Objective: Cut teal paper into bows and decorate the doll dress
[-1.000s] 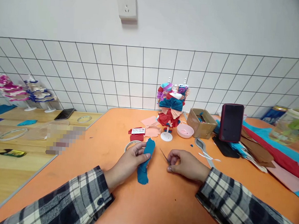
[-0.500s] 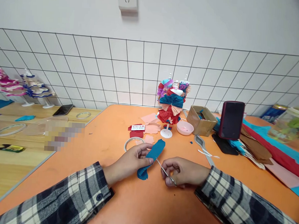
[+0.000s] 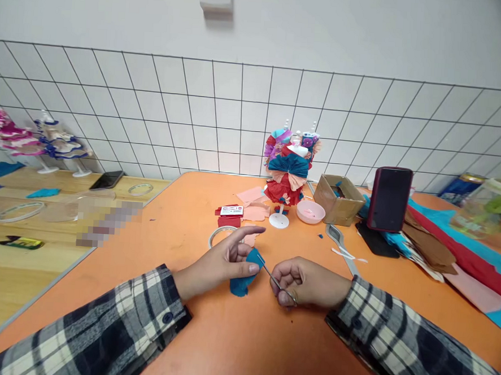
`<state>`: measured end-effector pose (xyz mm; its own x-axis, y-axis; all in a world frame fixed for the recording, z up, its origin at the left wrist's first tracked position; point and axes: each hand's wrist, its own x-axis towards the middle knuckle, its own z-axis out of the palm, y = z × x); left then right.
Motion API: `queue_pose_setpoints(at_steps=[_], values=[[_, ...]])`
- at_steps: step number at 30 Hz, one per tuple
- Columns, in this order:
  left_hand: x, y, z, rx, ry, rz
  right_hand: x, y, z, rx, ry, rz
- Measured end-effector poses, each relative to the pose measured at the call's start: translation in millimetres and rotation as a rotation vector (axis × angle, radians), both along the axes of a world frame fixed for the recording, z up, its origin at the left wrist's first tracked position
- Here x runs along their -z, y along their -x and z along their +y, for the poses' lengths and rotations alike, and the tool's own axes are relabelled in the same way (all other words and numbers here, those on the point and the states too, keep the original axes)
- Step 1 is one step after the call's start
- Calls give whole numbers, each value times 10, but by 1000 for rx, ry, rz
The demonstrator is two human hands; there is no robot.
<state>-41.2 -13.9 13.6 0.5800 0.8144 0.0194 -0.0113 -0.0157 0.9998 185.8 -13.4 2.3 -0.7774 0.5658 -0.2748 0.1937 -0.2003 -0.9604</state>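
Strip [image 3: 241, 284]: thin, soft-looking, matt, rough along its edge; paper or cloth, not distinguishable. Scissors [image 3: 275, 282]: bare metal, smooth, bright along the shank. Orange table [image 3: 198, 207]: smooth surface, low sheen. Side table [image 3: 11, 286]: pale wood or wood-look top, visible grain, satin. Box [image 3: 343, 209]: brown cardboard, matt. Bowl [image 3: 310, 212]: pink, smooth, apparently plastic. Dress [image 3: 288, 181]: pleated, matt, crinkled; base [image 3: 279, 220] smooth white. Upright phone [image 3: 390, 199]: dark glossy screen. Sleeves [image 3: 123, 321]: woven cloth, matt. Jar [image 3: 478, 215]: transparent, glossy.
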Motion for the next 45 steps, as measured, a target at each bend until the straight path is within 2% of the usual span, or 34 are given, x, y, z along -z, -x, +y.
queue_pose_setpoints(at_steps=[2,10,17,26,32,45], values=[[-10,4,-5,24,-3,7,-3,23,-29,-18,20,48],[-5,-11,-19,-53,24,72,-1,43,-98,-85,87,178],[-4,-17,-42,22,52,153,46,59,-123,-175,252,391],[64,-38,-52,-99,93,-17,64,60,-124,-155,224,372],[70,-31,-46,-16,69,46,74,77,-132,-143,222,402],[66,-58,-62,-6,-6,105,116,85,-129,-66,222,343]])
